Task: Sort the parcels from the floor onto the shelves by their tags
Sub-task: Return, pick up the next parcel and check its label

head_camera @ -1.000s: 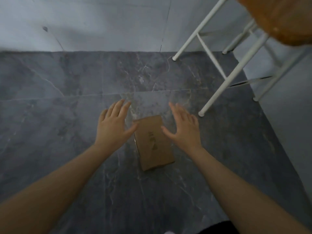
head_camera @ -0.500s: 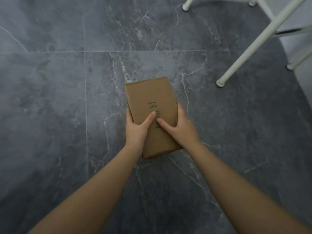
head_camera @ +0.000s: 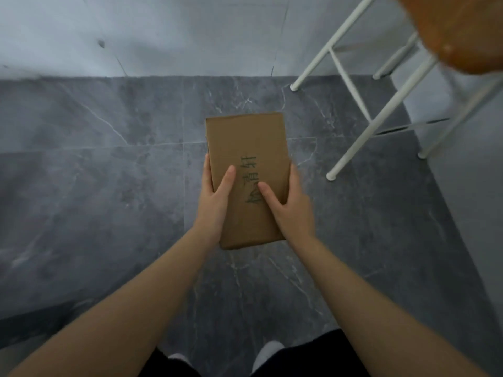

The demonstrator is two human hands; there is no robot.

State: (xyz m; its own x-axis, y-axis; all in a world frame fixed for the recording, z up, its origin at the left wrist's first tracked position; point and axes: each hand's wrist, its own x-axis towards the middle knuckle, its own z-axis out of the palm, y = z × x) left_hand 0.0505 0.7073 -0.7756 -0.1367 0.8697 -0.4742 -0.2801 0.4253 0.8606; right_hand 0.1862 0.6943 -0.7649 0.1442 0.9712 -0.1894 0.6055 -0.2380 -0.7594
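A flat brown cardboard parcel (head_camera: pixel 246 148) with dark handwritten characters on its top face is held in the air above the grey floor. My left hand (head_camera: pixel 215 202) grips its left edge with the thumb lying across the top. My right hand (head_camera: pixel 288 210) grips its right edge, thumb on the writing. The parcel's near end sits between my wrists and its far end points toward the wall. No shelf surface with tags is visible.
White metal legs of a rack (head_camera: pixel 362 118) stand at the right, with an orange-brown board (head_camera: pixel 460 31) at the top right corner. A pale wall (head_camera: pixel 163 34) runs along the back. Dark marbled floor tiles (head_camera: pixel 95 200) spread around my feet (head_camera: pixel 268 349).
My hands closed on the parcel's sides and raised it off the floor. The view has tilted back up, bringing the wall and orange-brown board into sight again.
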